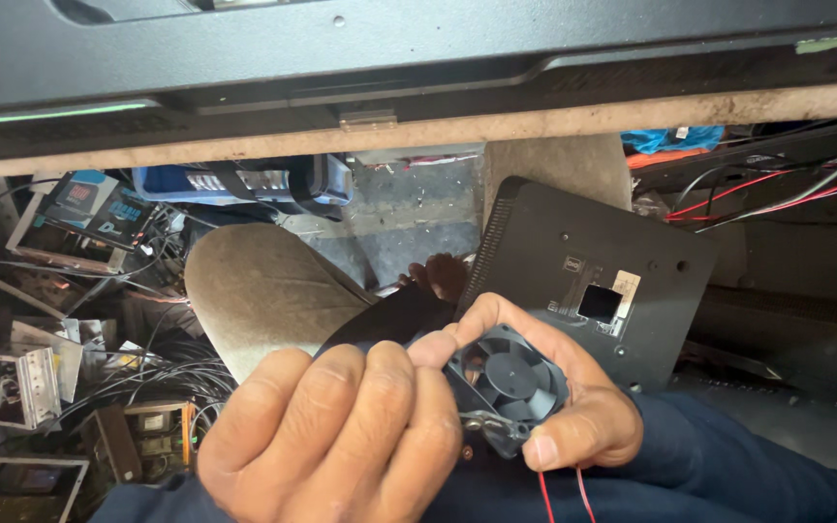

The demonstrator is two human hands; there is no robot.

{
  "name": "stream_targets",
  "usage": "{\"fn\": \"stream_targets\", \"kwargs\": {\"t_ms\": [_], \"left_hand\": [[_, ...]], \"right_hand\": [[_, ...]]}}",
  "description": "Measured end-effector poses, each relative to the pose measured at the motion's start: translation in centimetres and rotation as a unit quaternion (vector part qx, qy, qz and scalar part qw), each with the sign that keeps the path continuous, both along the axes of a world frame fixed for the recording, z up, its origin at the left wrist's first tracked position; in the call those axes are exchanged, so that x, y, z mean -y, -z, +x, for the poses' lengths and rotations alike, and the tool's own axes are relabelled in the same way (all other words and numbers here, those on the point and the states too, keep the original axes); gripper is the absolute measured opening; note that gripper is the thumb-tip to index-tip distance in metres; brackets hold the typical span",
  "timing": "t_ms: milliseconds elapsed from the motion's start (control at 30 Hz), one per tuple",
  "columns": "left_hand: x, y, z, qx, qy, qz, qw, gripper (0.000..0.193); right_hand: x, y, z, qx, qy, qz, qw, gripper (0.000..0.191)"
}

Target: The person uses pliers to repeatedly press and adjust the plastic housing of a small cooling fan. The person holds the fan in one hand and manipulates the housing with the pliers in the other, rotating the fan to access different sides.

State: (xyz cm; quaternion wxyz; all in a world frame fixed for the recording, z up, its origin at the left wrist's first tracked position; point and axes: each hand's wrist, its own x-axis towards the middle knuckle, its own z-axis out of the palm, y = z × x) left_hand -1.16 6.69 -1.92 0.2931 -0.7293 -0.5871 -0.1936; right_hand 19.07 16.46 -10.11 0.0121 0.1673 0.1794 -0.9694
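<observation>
- The dark workbench panel runs across the whole top of the view, with a worn wooden edge under it; everything else lies below that edge
- Below the bench to the right, a flat black plastic casing leans on the person's lap, its back with a small square opening facing up
- Below the bench to the left, a heap of stripped metal boxes and circuit parts sits in a tangle of black cables
- Far right under the bench, loose red and black wires trail across
- The left hand is curled closed, fingers together, its fingertips touching the edge of the fan; what it grips underneath is hidden, so I cannot tell whether it clamps the frame
- The right hand is clamped on the small black cooling fan, thumb along the lower side and forefinger arched over the top; the fan sits low in the view, just in front of the casing
- Thin red leads hang from the fan
- Likely risks: the leads could tear off if tugged or snagged on a sleeve; a finger pressing the blades could crack one; the leaning casing could slide off the lap if the knees shift
</observation>
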Motion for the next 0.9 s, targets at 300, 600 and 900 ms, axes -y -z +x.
{"fn": "stream_targets", "kwargs": {"t_ms": [300, 600, 900], "left_hand": [[0.8, 0.0, -0.6, 0.019, 0.026, -0.049, 0.998, 0.011], [1.2, 0.6, -1.0, -0.014, 0.036, -0.052, 0.998, 0.015], [2.9, 1.3, -0.4, 0.238, -0.126, -0.152, 0.951, 0.023]], "right_hand": [[0.3, 0.1, 0.6, 0.042, -0.007, 0.076, 0.996, 0.080], [0.3, -0.5, -0.2, -0.026, 0.027, 0.131, 0.991, 0.071], [0.4, -0.5, 0.5, -0.063, 0.151, 0.280, 0.946, 0.076]]}}
